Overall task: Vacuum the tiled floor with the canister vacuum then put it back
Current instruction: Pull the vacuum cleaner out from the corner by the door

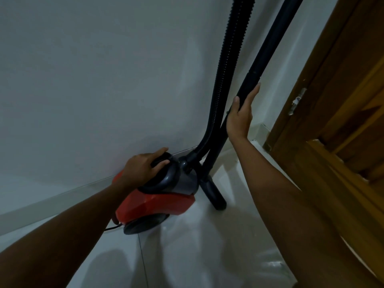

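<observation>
Red and grey plastic canister vacuum [158,201] sits on the glossy white tiled floor [197,256], right against the white wall [93,80] at the skirting. I see my left hand [143,168] on top of it, fingers curled round the black carry handle [164,160], gripping. Black ribbed hose [223,80] rises from the grey front of the canister and runs up out of view. Black rigid wand tube [268,50] stands tilted beside the hose, crossing it low down; its black floor nozzle [215,194] rests on the tiles just beside the canister. My right hand [241,117] lies flat along the wand, fingers straight, thumb on the near side, palm pressing the tube. Thin black power cord [113,227] trails from the rear by the wheel. Brown wooden door [336,100] stands at right, metal latch plate [297,100] on its edge.
</observation>
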